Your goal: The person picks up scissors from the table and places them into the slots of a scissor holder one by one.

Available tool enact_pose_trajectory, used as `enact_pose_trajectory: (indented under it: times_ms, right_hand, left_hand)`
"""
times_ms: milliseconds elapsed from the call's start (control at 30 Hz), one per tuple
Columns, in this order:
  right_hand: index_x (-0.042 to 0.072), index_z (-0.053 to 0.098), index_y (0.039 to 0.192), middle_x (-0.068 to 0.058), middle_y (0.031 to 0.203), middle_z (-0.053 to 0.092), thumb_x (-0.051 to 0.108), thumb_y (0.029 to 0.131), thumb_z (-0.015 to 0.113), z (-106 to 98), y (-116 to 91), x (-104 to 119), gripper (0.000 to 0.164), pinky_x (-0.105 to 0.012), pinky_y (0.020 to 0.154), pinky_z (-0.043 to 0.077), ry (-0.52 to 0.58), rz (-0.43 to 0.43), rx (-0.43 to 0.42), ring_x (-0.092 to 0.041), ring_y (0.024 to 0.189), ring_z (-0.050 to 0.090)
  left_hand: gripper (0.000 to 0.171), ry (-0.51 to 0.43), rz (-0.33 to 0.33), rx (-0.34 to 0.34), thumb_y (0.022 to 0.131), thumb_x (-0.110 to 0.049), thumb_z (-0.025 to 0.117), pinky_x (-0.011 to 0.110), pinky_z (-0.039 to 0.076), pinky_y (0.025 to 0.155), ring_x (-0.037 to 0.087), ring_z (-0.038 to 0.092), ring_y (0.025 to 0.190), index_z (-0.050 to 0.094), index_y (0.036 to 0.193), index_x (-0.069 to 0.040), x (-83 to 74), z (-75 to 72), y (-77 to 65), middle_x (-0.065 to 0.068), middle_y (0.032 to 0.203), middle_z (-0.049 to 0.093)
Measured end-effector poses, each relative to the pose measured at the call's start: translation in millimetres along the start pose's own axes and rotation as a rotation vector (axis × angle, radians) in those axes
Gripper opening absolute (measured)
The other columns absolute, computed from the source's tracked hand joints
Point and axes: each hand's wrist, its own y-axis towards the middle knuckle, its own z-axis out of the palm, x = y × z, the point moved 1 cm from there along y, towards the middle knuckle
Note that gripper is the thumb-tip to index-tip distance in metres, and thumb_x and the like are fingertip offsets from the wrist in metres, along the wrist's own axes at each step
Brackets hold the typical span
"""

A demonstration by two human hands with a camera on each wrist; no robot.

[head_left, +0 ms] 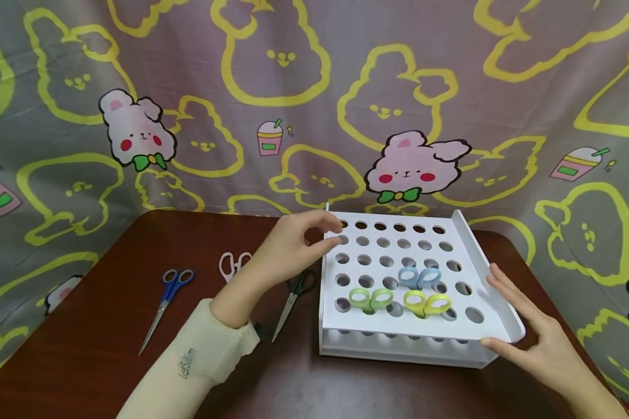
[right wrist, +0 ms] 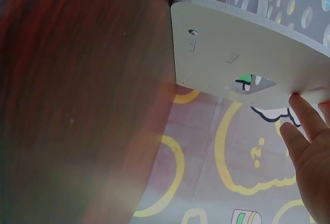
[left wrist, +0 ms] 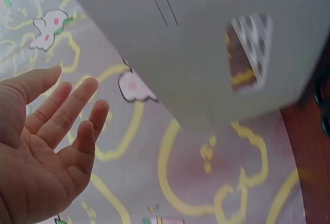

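Note:
A white rack (head_left: 340, 324) with rows of round holes stands on the table. Green-handled scissors (head_left: 360, 298), yellow-handled scissors (head_left: 439, 303) and light blue-handled scissors (head_left: 407, 276) stand in its holes, handles up. Over the rack's far left edge hovers my left hand (head_left: 288, 247), its fingers loosely bent; the left wrist view shows this hand (left wrist: 51, 157) holding nothing, beside the rack's side panel (left wrist: 180, 44). My right hand (head_left: 542, 334) rests against the rack's right side, thumb at the front corner. Extended fingers (right wrist: 308, 118) touch the panel (right wrist: 216, 44) in the right wrist view.
Left of the rack, black-handled scissors (head_left: 290, 302) lie on the dark red table (head_left: 84, 326). Blue-handled scissors (head_left: 166, 294) lie farther left. White scissor handles (head_left: 226, 265) show partly behind my left arm. A bunny-print curtain (head_left: 304, 70) hangs around the table.

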Motion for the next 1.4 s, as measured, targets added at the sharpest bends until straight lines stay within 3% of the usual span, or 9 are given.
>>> enact_pose_trajectory:
  times_ms: [233,367,467,667,933,1167,1400]
  right_hand:
    - [-0.006,0.047,0.143,-0.019,0.158,0.035,-0.008,0.051,0.092,3,0,-1,0.102,-0.006,0.108,0.028,0.016,-0.128,-0.035,-0.006,0.148,0.032]
    - [-0.006,0.048,0.142,-0.019,0.158,0.036,-0.007,0.050,0.093,3,1,-2,0.102,-0.006,0.108,0.028,0.019,-0.139,-0.043,-0.006,0.147,0.033]
    - [-0.006,0.048,0.142,-0.019,0.157,0.037,-0.007,0.050,0.093,3,1,-3,0.102,-0.006,0.108,0.028,0.018,-0.137,-0.046,-0.006,0.147,0.033]
    - [-0.006,0.047,0.143,-0.019,0.158,0.036,-0.007,0.052,0.093,4,0,-3,0.102,-0.006,0.109,0.027,0.018,-0.131,-0.040,-0.007,0.148,0.031]
    - [-0.007,0.047,0.143,-0.019,0.158,0.036,-0.007,0.052,0.092,4,1,-2,0.101,-0.007,0.111,0.026,0.020,-0.135,-0.037,-0.009,0.149,0.031]
    - [-0.001,0.044,0.147,-0.011,0.162,0.032,-0.009,0.057,0.090,1,0,0,0.102,-0.004,0.107,0.026,0.015,-0.017,-0.008,-0.002,0.149,0.027]
    - [-0.001,0.044,0.147,-0.014,0.161,0.032,-0.008,0.057,0.090,1,-1,0,0.101,-0.004,0.107,0.026,-0.004,-0.007,-0.004,0.000,0.148,0.028]
  left_hand:
    - [0.027,0.043,-0.086,-0.027,0.093,-0.018,0.071,0.031,0.052,0.071,0.018,0.069,0.098,0.067,0.119,-0.012,25.3,-25.4,-12.3,0.001,0.108,0.075]
    - [0.030,0.073,-0.132,0.005,0.093,-0.020,0.071,0.037,0.054,0.078,0.021,0.067,0.108,0.066,0.122,-0.014,42.4,-33.7,-18.9,0.001,0.114,0.073]
    - [0.037,0.097,-0.138,0.072,0.093,-0.020,0.071,0.043,0.055,0.082,0.025,0.064,0.112,0.063,0.128,-0.013,56.7,-34.5,-22.5,0.004,0.122,0.070]
    - [0.048,0.100,-0.139,0.251,0.094,-0.019,0.070,0.048,0.052,0.092,0.031,0.059,0.118,0.055,0.138,-0.010,88.9,-25.4,-28.2,0.010,0.137,0.061]
    - [0.053,0.124,-0.140,0.375,0.093,-0.017,0.070,0.052,0.046,0.103,0.035,0.054,0.128,0.052,0.141,-0.004,122.3,-4.6,-30.7,0.014,0.140,0.058]
    - [0.058,0.199,-0.178,0.473,0.091,-0.022,0.073,0.051,0.043,0.107,0.035,0.049,0.135,0.051,0.142,-0.002,133.5,9.8,-27.1,0.015,0.145,0.054]
    - [0.067,0.206,-0.213,0.537,0.088,-0.025,0.077,0.050,0.039,0.111,0.035,0.046,0.138,0.049,0.144,-0.003,139.6,23.0,-25.1,0.016,0.147,0.051]
